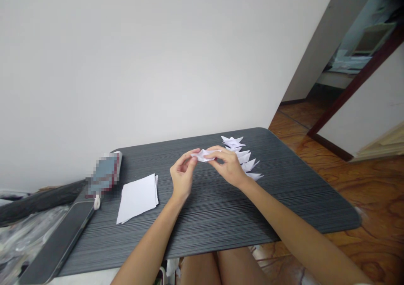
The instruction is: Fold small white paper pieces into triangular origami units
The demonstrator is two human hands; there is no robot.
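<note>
Between both hands, above the middle of the table, is a small folded white paper boat (202, 155). My left hand (183, 172) pinches its left end between thumb and fingers. The other end is gripped by my right hand (229, 165), whose fingers cover part of the paper. Just beyond my right hand, several finished-looking white paper boats (232, 142) with pointed ends stand in a row, some partly hidden by that hand. To the left of my left hand lies a stack of white paper sheets (139, 197), its edges slightly uneven.
The dark, striped table (303, 192) stands against a white wall (158, 66). At its left edge lie a blurred-out item (104, 175) and a long dark grey device (59, 243). Clear plastic bags (31, 230) are beside the table. Wooden floor (372, 201) shows on the right.
</note>
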